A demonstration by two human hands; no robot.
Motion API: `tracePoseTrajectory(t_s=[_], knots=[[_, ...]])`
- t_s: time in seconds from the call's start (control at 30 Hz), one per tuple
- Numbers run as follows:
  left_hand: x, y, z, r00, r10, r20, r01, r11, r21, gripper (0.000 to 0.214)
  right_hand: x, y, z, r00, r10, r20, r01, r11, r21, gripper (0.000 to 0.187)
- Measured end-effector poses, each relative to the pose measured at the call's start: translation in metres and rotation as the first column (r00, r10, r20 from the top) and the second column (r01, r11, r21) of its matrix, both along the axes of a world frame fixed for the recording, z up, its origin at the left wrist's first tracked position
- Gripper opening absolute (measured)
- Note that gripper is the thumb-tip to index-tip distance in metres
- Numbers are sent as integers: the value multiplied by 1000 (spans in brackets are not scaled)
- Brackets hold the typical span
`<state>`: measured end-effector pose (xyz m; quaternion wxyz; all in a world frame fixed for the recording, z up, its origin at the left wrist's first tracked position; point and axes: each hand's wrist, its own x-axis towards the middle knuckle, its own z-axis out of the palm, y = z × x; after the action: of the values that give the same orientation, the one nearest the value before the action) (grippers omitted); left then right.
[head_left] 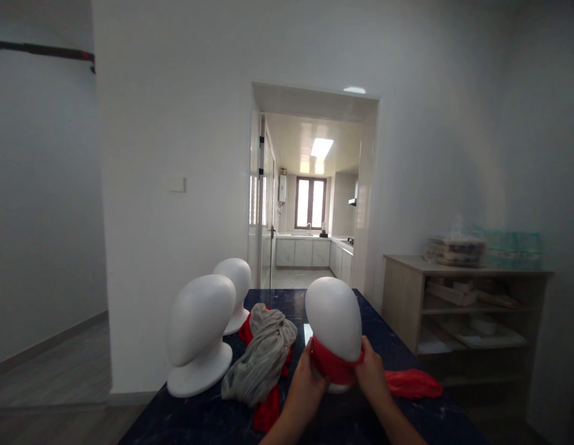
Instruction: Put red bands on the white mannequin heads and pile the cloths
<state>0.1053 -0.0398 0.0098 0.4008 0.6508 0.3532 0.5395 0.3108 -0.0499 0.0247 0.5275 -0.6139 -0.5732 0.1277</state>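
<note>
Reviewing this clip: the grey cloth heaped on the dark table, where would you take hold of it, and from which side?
Pinch the grey cloth at its raised, bunched top fold, coming from above. It lies in a loose heap on red fabric, so a top pinch probably lifts it alone. The left hand and right hand are busy with the red band.

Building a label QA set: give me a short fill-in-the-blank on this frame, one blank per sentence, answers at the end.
1. Both hands, left hand and right hand, hold a ____ cloth wrapped around the neck of the nearest foam head.
2. The number of white foam heads on the dark table is ____.
3. The pile beside the left hand has a ____ cloth on top.
4. The open doorway behind leads to a ____.

Answers: red; three; grey; kitchen
</note>
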Motion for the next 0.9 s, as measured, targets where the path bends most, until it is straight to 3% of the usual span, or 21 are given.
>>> tracePoseTrajectory(t_s=[0.23, 0.63, 0.9], knots=[[-1, -1, 0, 1000, 4, -7, -3, 999, 35, 95, 2, 3, -2, 1000, 9, -1, -9, 1000, 1, 21], [6, 15, -21, 997, 61, -38, -57, 994, 95, 106, 6, 9, -11, 1000, 25, -19, -25, 1000, -8, 18], [1, 10, -17, 997, 25, -66, -19, 996, 89, 107, 7, 11, -12, 999, 32, -19, -31, 999, 18, 22]])
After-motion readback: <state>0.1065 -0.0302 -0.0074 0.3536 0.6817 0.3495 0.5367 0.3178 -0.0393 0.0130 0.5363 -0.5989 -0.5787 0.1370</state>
